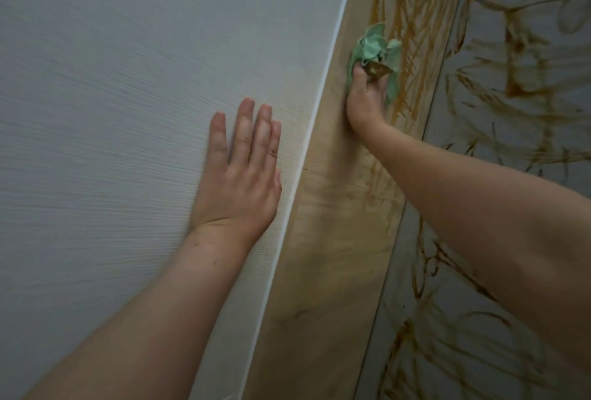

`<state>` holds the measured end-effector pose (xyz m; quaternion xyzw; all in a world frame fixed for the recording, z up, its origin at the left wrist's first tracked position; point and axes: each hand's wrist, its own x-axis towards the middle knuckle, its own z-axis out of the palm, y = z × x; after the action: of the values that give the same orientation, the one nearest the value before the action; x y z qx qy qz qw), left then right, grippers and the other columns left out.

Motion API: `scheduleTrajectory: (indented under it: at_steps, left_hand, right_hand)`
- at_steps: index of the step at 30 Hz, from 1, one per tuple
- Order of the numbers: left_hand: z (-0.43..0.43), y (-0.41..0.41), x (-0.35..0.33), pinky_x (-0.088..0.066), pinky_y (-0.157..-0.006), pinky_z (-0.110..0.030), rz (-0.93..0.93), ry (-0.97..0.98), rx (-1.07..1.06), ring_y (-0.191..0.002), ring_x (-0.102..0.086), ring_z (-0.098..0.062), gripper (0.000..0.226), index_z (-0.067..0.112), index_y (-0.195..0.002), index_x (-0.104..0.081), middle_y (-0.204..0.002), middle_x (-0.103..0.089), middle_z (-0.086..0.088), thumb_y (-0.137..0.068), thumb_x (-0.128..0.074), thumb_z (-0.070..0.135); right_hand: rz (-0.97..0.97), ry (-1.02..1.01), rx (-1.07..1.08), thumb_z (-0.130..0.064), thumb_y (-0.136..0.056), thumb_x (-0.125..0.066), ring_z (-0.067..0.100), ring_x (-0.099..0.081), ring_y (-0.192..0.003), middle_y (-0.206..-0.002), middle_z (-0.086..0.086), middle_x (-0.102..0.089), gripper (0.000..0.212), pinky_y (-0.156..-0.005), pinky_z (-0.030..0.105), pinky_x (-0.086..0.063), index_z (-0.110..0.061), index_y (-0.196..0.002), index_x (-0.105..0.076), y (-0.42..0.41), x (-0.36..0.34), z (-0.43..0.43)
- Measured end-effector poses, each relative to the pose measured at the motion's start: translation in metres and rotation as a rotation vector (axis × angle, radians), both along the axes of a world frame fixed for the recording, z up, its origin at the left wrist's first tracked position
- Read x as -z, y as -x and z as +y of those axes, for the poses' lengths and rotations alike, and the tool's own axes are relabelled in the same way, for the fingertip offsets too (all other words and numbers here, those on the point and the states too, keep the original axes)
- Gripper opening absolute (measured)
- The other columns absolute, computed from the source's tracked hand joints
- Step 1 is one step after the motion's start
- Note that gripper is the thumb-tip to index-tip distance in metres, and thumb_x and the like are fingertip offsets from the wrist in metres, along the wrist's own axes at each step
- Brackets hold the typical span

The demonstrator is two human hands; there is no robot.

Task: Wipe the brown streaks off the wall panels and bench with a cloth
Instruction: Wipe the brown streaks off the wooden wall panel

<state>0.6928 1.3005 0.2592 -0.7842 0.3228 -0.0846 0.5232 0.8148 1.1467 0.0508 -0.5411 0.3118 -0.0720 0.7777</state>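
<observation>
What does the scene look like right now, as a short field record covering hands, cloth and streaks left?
left hand: flat, fingers straight, on the pale panel
right hand: grips the green cloth, pressing it on the tan panel
cloth state: bunched, brown stain near the fingers
tan panel: mostly clean below the hand; brown streaks above and right of the cloth
grey panel: heavily streaked throughout

Both forearms were bare. Left of the white strip (pixel 307 143), the left hand (pixel 238 182) had short, plain nails and small dark specks near its wrist.
</observation>
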Motion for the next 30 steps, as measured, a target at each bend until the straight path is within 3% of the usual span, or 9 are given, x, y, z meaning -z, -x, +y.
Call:
scheduleTrajectory:
  at_steps: [4,7,11,16,19,22,25,27,30]
  left_hand:
    - [-0.002,0.001,-0.001,0.011,-0.119,-0.069,0.001,0.004,-0.009,-0.154,0.012,-0.050,0.067,-0.003,-0.161,0.008,-0.168,0.012,-0.026,-0.108,-0.009,0.035]
    - [-0.004,0.002,-0.001,0.009,-0.119,-0.069,-0.008,-0.007,-0.014,-0.154,0.011,-0.050,0.066,-0.003,-0.161,0.008,-0.168,0.012,-0.026,-0.109,-0.009,0.035]
    - [-0.003,0.002,-0.001,0.012,-0.118,-0.069,0.001,0.000,-0.020,-0.154,0.011,-0.050,0.067,-0.003,-0.161,0.008,-0.168,0.012,-0.027,-0.109,-0.011,0.035]
    - [-0.001,0.003,0.000,0.009,-0.119,-0.069,-0.025,-0.050,-0.027,-0.154,0.011,-0.049,0.068,-0.002,-0.161,0.007,-0.169,0.011,-0.026,-0.108,-0.008,0.036]
    - [-0.002,0.003,0.000,0.006,-0.119,-0.070,-0.028,-0.055,-0.012,-0.154,0.010,-0.051,0.067,-0.003,-0.161,0.005,-0.169,0.010,-0.027,-0.108,-0.010,0.036]
    - [-0.007,0.005,-0.002,0.006,-0.120,-0.069,-0.023,-0.019,-0.026,-0.154,0.009,-0.050,0.066,-0.001,-0.162,0.001,-0.169,0.007,-0.026,-0.108,-0.015,0.035]
    - [-0.021,0.006,0.010,0.008,-0.124,-0.064,0.059,0.050,-0.073,-0.156,0.008,-0.046,0.067,0.011,-0.165,-0.012,-0.170,0.003,-0.025,-0.104,-0.027,0.036]
    - [-0.035,0.005,0.029,0.004,-0.126,-0.058,0.182,0.082,-0.044,-0.156,0.007,-0.044,0.066,0.023,-0.163,-0.023,-0.170,0.001,-0.024,-0.100,-0.034,0.039]
    - [-0.059,-0.004,0.068,0.002,-0.125,-0.058,0.269,0.080,-0.066,-0.154,0.018,-0.046,0.067,0.034,-0.163,-0.017,-0.171,0.017,-0.013,-0.099,-0.030,0.049]
  right_hand:
    - [0.222,-0.142,-0.037,-0.061,-0.101,-0.034,0.033,-0.026,-0.153,-0.170,0.010,-0.022,0.083,-0.125,0.041,-0.018,-0.012,-0.165,-0.012,0.028,0.046,0.030]
    - [0.327,-0.259,-0.086,-0.050,-0.108,-0.034,0.029,-0.015,-0.158,-0.172,0.008,-0.011,0.072,-0.128,0.039,-0.009,-0.013,-0.166,-0.012,0.093,0.054,0.079]
    - [0.088,-0.161,-0.155,-0.052,-0.106,-0.035,0.017,-0.006,-0.157,-0.171,-0.004,-0.001,0.074,-0.121,0.029,-0.002,-0.026,-0.166,0.000,0.148,0.004,0.117]
    - [0.046,-0.087,-0.025,-0.060,-0.095,-0.035,0.024,-0.020,-0.153,-0.168,-0.001,-0.018,0.080,-0.127,0.048,-0.015,-0.029,-0.164,-0.007,0.062,-0.004,0.051]
    - [0.043,-0.082,-0.036,-0.059,-0.097,-0.035,0.023,-0.017,-0.156,-0.170,-0.001,-0.014,0.082,-0.128,0.046,-0.014,-0.022,-0.165,-0.007,0.068,-0.003,0.053]
    - [-0.026,-0.113,-0.171,-0.058,-0.102,-0.041,0.011,-0.011,-0.154,-0.170,-0.013,-0.005,0.078,-0.123,0.035,-0.011,-0.038,-0.163,0.002,0.148,-0.010,0.103]
    - [-0.070,-0.050,-0.284,-0.069,-0.089,-0.049,-0.003,-0.010,-0.148,-0.168,-0.019,-0.007,0.093,-0.123,0.029,-0.014,-0.041,-0.162,0.002,0.213,0.011,0.133]
    - [-0.057,-0.046,-0.284,-0.073,-0.084,-0.051,0.006,-0.012,-0.154,-0.170,-0.013,-0.011,0.092,-0.127,0.032,-0.016,-0.049,-0.158,-0.002,0.208,0.035,0.129]
    - [-0.023,-0.117,-0.263,-0.071,-0.084,-0.048,0.019,-0.014,-0.158,-0.172,-0.008,-0.007,0.073,-0.129,0.047,-0.015,-0.076,-0.135,0.003,0.187,0.061,0.114]
